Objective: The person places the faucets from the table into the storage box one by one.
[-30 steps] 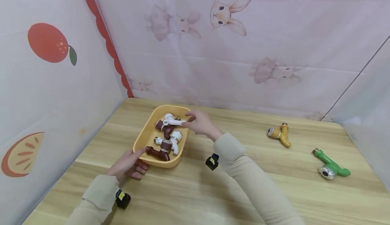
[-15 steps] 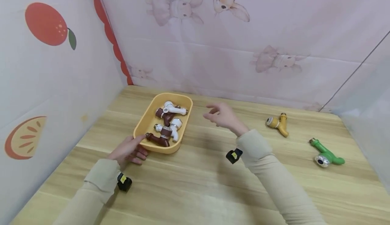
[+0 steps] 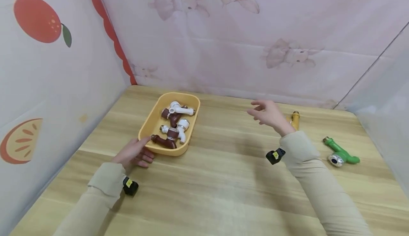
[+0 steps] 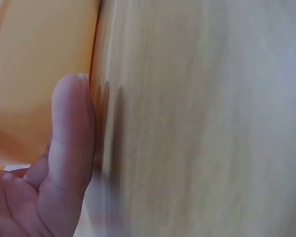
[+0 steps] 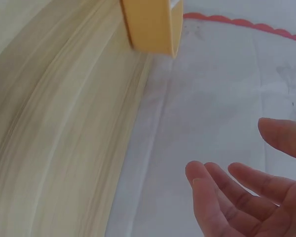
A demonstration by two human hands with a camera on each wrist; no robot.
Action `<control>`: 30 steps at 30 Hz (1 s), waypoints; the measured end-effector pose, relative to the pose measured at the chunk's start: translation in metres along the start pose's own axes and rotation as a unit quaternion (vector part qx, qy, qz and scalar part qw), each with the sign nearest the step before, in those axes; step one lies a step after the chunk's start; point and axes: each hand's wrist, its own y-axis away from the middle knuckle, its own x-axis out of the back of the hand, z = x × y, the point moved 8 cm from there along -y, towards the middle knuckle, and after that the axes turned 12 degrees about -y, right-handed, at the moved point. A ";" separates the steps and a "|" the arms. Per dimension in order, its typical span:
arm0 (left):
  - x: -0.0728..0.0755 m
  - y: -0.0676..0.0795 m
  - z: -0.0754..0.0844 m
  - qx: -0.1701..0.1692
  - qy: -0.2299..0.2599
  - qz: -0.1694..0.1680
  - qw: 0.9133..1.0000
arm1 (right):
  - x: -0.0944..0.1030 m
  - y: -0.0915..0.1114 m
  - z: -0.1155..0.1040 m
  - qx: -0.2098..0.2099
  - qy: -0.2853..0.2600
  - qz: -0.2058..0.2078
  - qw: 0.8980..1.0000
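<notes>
A yellow plastic basin (image 3: 167, 152) stands at the left on the wooden table, with several taps inside. Among them are a white tap (image 3: 185, 111) lying over a brown tap (image 3: 174, 119), and another white tap (image 3: 182, 133) against a second brown tap (image 3: 163, 141). My left hand (image 3: 135, 153) holds the basin's near-left corner, thumb at the rim and the other fingers outside below it. My right hand (image 3: 267, 114) hovers over the table with nothing in it, fingers loosely bent. Behind it, a yellow tap (image 3: 295, 121) is partly hidden by the hand.
Farther right lies a green tap (image 3: 342, 153) with a chrome knob. A printed cloth wall (image 3: 223, 65) rises behind the table (image 3: 217, 193), and another wall (image 3: 80, 86) stands close on the left.
My right hand has let go of the white tap, now lying in the basin, and has moved right toward the yellow tap. The left hand stays at the basin's corner.
</notes>
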 end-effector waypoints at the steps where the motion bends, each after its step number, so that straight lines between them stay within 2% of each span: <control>1: 0.000 0.000 0.000 0.000 0.000 -0.001 1.000 | 0.004 0.001 0.003 -0.002 0.004 0.003 1.000; 17: 0.000 -0.001 -0.001 0.009 0.005 -0.005 1.000 | 0.076 0.014 0.048 -0.061 0.087 0.062 0.992; 20: 0.000 -0.001 0.001 0.006 0.002 -0.004 1.000 | 0.089 0.013 0.054 -0.055 0.101 0.075 0.991; 25: 0.001 0.000 0.000 0.008 0.005 -0.007 1.000 | 0.098 0.008 0.065 -0.046 0.152 0.055 0.986; 30: 0.001 0.001 0.000 0.008 0.005 -0.014 1.000 | 0.100 0.005 0.083 -0.072 0.178 0.023 0.981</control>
